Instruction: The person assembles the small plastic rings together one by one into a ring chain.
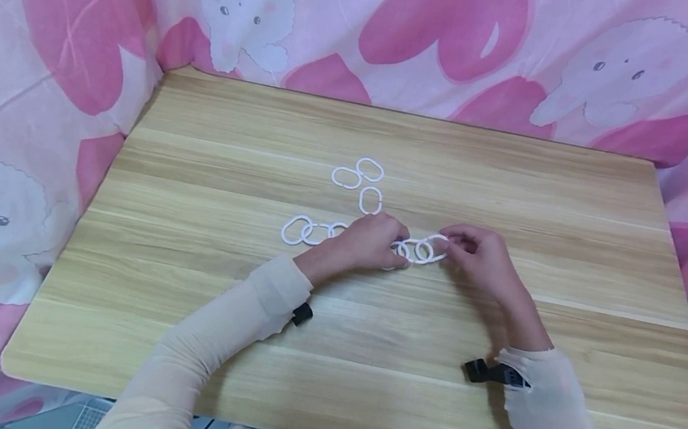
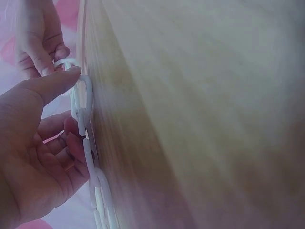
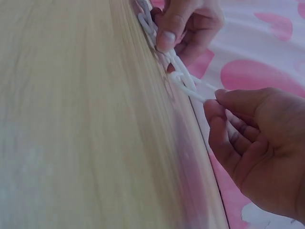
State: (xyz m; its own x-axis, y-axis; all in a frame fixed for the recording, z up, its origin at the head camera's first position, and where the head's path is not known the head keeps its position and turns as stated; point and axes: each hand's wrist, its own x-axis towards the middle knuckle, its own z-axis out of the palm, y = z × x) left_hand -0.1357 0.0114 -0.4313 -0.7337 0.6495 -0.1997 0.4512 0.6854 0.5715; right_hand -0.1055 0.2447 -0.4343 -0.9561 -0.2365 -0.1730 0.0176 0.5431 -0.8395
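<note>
A chain of white oval plastic links (image 1: 418, 251) runs left to right across the wooden table, its middle covered by my left hand (image 1: 368, 240). Thumb and fingers of that hand pinch the chain near its right part; in the left wrist view the linked pieces (image 2: 88, 157) trail below the fingers. My right hand (image 1: 485, 259) pinches the rightmost link (image 3: 193, 93) between thumb and index finger. In the right wrist view this link hooks through its neighbour, close to the left fingertips. Several links (image 1: 285, 230) show left of my left hand, lying on the wood.
Beyond the hands lie three loose white links: a left one (image 1: 345, 187), a right one (image 1: 371, 160) and a nearer one (image 1: 361, 200) just past my left fingers. The wooden table (image 1: 198, 139) is bordered by a pink patterned curtain (image 1: 329, 19) behind and at the sides.
</note>
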